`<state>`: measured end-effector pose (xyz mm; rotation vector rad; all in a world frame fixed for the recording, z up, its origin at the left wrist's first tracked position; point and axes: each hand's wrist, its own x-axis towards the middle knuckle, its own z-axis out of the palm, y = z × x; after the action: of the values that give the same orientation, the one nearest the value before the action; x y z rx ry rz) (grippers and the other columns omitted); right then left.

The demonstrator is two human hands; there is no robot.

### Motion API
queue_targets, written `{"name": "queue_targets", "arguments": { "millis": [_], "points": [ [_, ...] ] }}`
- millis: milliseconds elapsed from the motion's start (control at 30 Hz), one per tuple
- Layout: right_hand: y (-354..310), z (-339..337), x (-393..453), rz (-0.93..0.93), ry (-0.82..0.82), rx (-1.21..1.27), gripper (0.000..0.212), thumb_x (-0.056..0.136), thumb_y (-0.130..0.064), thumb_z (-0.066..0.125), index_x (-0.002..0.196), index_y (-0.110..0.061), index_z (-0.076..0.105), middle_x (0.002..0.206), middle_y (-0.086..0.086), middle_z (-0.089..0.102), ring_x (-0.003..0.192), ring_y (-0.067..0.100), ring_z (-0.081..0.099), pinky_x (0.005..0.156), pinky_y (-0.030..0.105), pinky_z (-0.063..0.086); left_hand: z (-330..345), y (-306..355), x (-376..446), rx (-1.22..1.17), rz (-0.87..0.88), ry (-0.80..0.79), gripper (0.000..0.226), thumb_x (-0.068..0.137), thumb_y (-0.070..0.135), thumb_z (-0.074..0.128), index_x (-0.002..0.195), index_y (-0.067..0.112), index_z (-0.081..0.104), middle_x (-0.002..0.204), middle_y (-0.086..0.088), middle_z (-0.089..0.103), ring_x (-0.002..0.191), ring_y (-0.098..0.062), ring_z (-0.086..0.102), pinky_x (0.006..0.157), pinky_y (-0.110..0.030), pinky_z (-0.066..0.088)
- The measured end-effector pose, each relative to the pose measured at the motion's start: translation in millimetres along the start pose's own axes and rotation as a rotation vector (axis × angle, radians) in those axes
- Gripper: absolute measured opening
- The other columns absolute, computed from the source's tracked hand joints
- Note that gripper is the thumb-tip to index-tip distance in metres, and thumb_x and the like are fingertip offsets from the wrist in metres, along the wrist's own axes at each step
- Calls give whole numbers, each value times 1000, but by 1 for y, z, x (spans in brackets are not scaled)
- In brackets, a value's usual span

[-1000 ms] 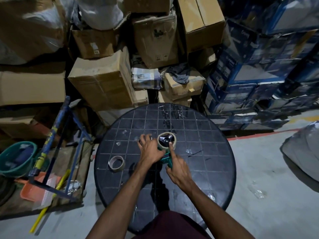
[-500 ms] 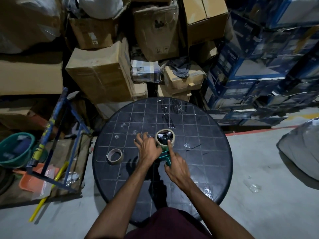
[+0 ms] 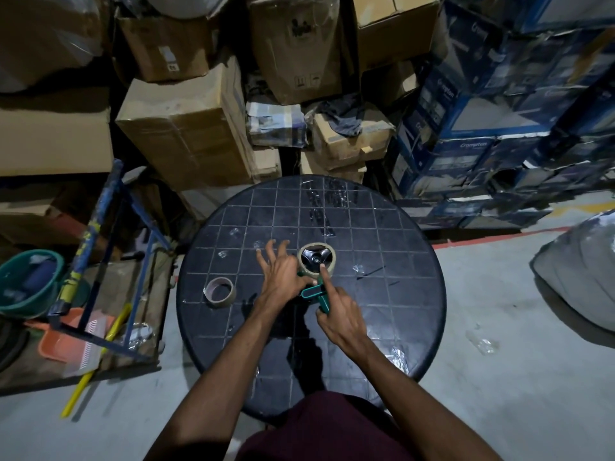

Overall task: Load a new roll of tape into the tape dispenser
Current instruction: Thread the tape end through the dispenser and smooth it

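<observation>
A green tape dispenser lies on the round dark table. A tan roll of tape sits on its black hub. My right hand grips the green handle, and its index finger points up onto the hub's middle. My left hand rests against the roll's left side, thumb near the dispenser body, the other fingers spread out over the table. A second, thinner roll of tape lies flat on the table to the left.
Stacked cardboard boxes and blue cartons crowd behind the table. A blue metal frame, a green tub and an orange dustpan stand on the floor at left. A grey sack lies at right.
My left hand's fingers have opened and spread out from the roll. My right index finger has slid up onto the hub's middle. The camera has tilted slightly.
</observation>
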<state>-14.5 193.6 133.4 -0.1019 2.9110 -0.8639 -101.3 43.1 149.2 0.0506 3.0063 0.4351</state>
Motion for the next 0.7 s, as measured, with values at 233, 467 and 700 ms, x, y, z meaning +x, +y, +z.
{"name": "queue_targets", "arguments": {
  "millis": [233, 467, 700],
  "points": [
    [2, -2, 0, 6, 13, 7, 100, 86, -13, 63, 161, -32, 1, 108, 14, 64, 92, 29, 63, 76, 39, 54, -1, 0, -3, -109, 1, 32, 15, 72, 31, 81, 77, 17, 76, 158, -5, 35, 147, -32, 10, 117, -65, 8],
    [-1, -3, 2, -7, 8, -5, 99, 86, -16, 65, 161, -35, 3, 107, 13, 64, 89, 28, 63, 74, 38, 54, -15, 2, -2, -53, 3, -50, 71, 70, 44, 67, 137, 25, 54, 165, -15, 4, 150, -43, -7, 113, -73, -9],
    [0, -1, 3, -8, 26, 30, 105, 83, -14, 64, 160, -34, -4, 106, 13, 67, 85, 27, 65, 73, 42, 57, -7, -8, -3, -61, 20, 53, 35, 68, 40, 70, 97, 24, 78, 161, -8, 27, 149, -36, 6, 116, -69, -4]
  ]
}}
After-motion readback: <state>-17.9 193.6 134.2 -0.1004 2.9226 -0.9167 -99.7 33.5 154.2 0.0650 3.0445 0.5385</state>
